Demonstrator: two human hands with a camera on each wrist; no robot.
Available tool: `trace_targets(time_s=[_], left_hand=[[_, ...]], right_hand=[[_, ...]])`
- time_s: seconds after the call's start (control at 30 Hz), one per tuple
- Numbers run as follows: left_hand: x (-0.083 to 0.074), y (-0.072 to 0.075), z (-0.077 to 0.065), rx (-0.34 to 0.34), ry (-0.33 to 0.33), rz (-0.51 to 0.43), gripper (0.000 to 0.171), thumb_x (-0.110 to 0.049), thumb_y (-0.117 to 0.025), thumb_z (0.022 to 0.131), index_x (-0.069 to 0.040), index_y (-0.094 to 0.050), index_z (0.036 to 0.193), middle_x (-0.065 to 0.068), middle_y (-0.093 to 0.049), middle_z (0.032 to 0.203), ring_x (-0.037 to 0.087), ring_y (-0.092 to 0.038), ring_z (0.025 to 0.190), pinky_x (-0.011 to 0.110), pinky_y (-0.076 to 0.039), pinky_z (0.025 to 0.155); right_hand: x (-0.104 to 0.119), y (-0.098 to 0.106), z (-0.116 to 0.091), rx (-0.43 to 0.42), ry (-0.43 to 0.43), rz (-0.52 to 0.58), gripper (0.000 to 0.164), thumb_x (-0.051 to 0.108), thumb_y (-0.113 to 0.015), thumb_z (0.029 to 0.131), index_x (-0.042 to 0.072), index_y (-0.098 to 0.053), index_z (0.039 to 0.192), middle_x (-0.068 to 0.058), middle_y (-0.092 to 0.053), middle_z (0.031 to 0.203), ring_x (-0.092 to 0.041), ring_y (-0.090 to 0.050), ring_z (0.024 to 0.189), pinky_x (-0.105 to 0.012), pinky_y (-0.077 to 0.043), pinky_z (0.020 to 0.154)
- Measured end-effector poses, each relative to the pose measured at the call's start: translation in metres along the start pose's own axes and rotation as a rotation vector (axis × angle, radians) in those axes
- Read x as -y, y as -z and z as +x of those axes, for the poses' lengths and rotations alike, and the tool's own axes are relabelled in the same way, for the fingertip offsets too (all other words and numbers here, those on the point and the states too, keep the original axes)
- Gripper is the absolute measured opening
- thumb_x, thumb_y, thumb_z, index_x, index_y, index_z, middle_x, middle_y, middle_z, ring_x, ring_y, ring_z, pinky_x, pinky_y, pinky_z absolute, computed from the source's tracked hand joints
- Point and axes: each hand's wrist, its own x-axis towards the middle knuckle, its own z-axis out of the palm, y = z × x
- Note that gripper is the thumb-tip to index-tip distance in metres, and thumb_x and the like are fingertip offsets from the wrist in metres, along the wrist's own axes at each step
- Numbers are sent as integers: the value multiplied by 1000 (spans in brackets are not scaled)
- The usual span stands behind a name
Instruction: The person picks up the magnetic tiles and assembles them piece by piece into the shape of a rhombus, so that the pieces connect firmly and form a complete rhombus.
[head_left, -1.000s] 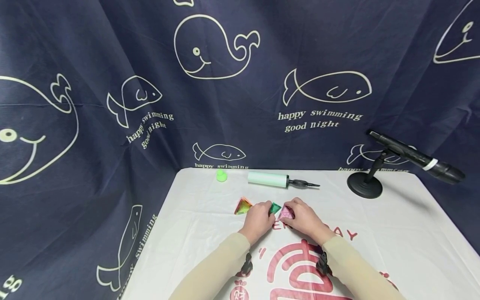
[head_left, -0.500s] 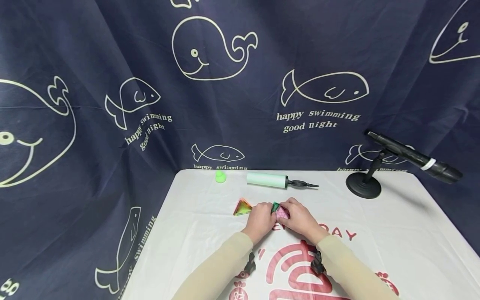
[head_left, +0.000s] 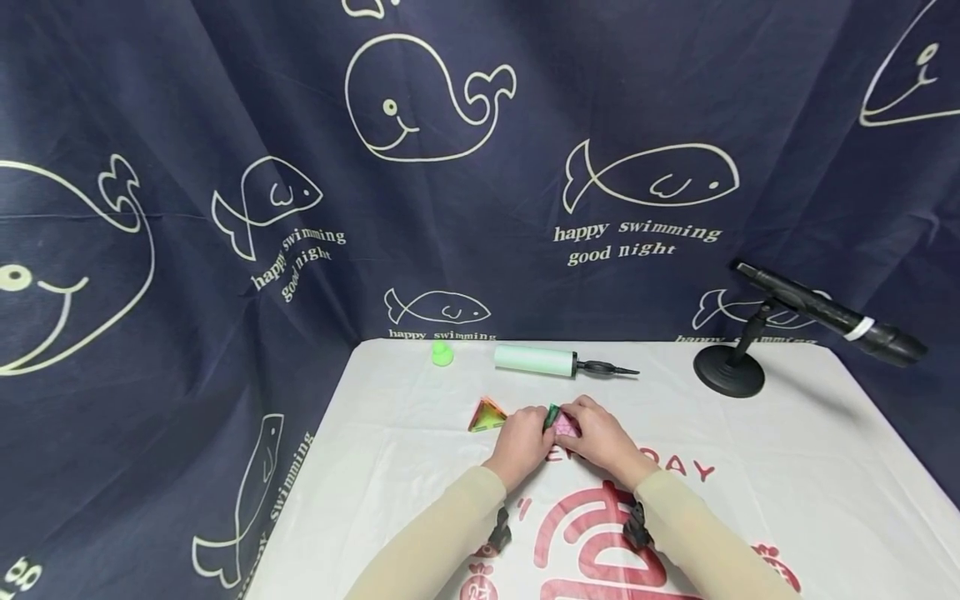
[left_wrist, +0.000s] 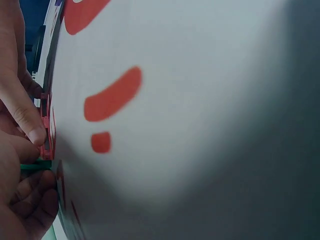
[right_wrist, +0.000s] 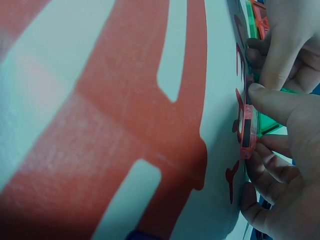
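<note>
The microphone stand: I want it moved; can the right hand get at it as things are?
Probably yes: the way over the white cloth to the microphone stand looks free, though the right hand holds the pink tile and might have to release it.

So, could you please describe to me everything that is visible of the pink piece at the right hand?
The pink piece appears triangular and of translucent plastic, with a line pattern on its face. The right wrist view shows its pink edge with a dark strip inside. The right hand pinches it low over the white tablecloth. It is beside the green piece, and they seem to meet. Part of its outline is covered; I cannot tell whether it is flat or tilted.
</note>
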Motion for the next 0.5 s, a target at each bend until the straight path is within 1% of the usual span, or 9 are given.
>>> trace_targets(time_s=[0.1,0.2,0.37,0.5], left_hand=[[4,-2,-3,3,-21,-22,12,-17,-76,92,-10,-67,90,0,-66,82,16,-65,75,33,-52,67],[7,-3,-4,11,-35,-44,12,-16,-77,92,-9,-68,95,1,-67,87,14,-65,78,31,-53,70],[11,-1,-5,47,-29,-64,18,-19,-78,93,-8,-71,104,2,-69,94,12,-66,85,28,-54,75],[13,1,-6,69,-21,-88,16,-20,-78,94,-9,-70,103,0,-67,91,9,-62,80,26,-52,72]], right_hand=[[-1,0,-1,-1,4,-1,52,23,-87,86,-5,-68,125,-8,-61,105,-24,-63,91,-48,-54,87],[-2,0,-2,-1,13,3,53,24,-87,86,-5,-68,126,-8,-61,107,-25,-64,94,-49,-54,89],[-6,3,-2,11,47,19,54,22,-85,87,-7,-66,129,-10,-62,110,-27,-65,100,-50,-53,92],[-9,8,-5,31,68,27,56,22,-84,89,-6,-64,133,-11,-65,114,-27,-65,103,-50,-53,92]])
